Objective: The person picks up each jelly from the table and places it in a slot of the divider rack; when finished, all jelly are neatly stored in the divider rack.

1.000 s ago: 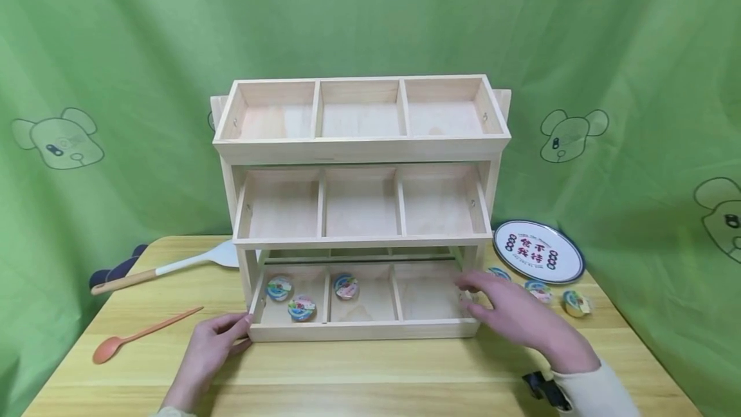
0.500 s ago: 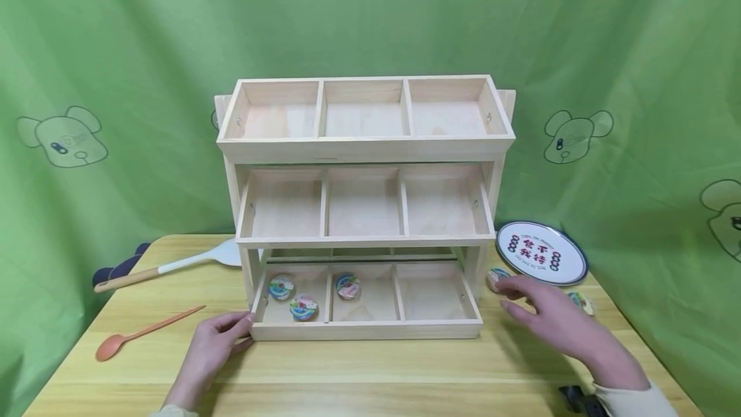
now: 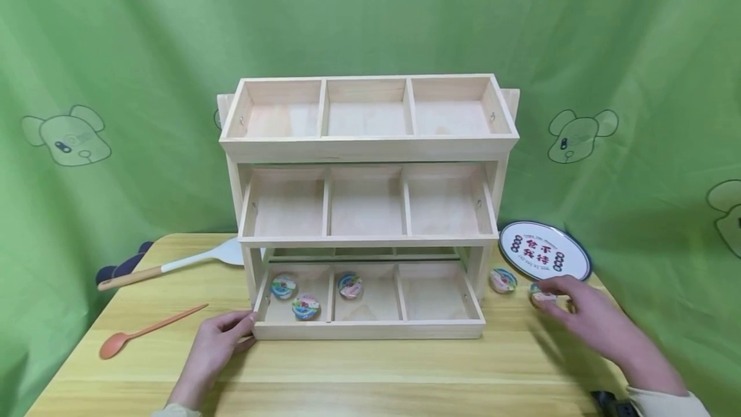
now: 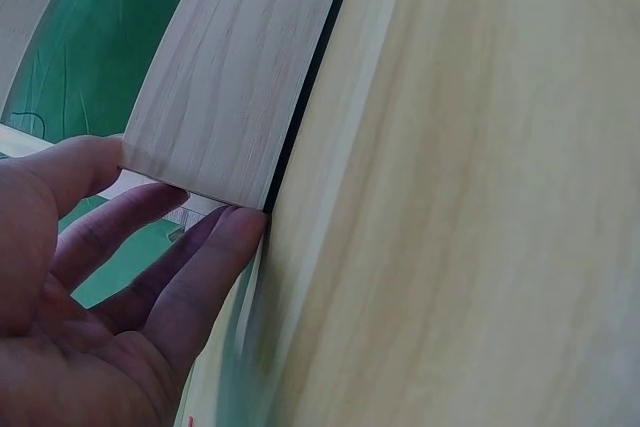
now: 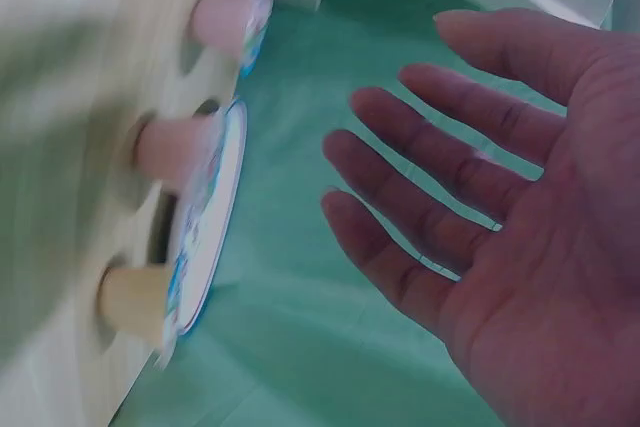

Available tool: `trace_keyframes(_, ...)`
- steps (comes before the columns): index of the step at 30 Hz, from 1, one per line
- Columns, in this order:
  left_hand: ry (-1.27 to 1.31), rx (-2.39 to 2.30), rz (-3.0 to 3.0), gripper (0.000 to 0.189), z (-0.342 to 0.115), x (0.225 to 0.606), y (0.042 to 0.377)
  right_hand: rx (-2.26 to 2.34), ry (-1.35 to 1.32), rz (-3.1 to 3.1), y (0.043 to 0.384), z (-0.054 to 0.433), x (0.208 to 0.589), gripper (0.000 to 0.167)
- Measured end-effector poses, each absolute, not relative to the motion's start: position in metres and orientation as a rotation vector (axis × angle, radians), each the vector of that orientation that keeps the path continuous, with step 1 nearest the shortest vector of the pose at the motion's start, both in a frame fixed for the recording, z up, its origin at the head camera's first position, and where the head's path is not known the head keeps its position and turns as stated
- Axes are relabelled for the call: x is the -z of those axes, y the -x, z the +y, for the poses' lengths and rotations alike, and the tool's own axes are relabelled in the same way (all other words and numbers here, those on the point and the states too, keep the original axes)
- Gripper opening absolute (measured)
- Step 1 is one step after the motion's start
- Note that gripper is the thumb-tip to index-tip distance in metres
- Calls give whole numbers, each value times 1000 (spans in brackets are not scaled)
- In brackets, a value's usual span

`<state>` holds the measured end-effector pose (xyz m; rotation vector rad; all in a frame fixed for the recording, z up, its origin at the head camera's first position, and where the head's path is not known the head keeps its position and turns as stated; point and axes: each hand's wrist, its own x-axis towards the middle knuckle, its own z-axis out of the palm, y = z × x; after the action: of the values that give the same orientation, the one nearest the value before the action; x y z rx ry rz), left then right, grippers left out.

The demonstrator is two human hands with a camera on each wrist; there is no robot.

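Orange spoon (image 3: pixel 114 344) on worktop (image 3: pixel 324 378); white spatula (image 3: pixel 184 264) behind. Left hand (image 3: pixel 215 343), thumb and fingers pinching left front corner of bottom tray (image 3: pixel 370 331). Wooden rack (image 3: pixel 369 150), three tiers; bottom tray's left compartment, two sealed cups (image 3: pixel 305 307); middle compartment, one cup (image 3: pixel 350 286). Right of rack: pink cup (image 3: pixel 502 280); printed plate (image 3: pixel 544 246); second pink cup (image 5: pixel 170 152) and yellow cup (image 5: pixel 135 302), near plate. Right hand (image 3: pixel 596 320), fingers spread, near cups.
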<state>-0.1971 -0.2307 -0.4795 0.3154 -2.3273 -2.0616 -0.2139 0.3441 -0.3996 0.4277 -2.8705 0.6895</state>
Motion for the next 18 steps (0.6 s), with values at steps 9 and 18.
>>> trace_keyframes(9,-338,2054,-2327,33,-231,480,196,-612,-348,-2903,223,382,418,48)
trace_keyframes(18,-336,2060,-2338,35,-230,478,197,-570,-256,-3005,230,410,435,54)
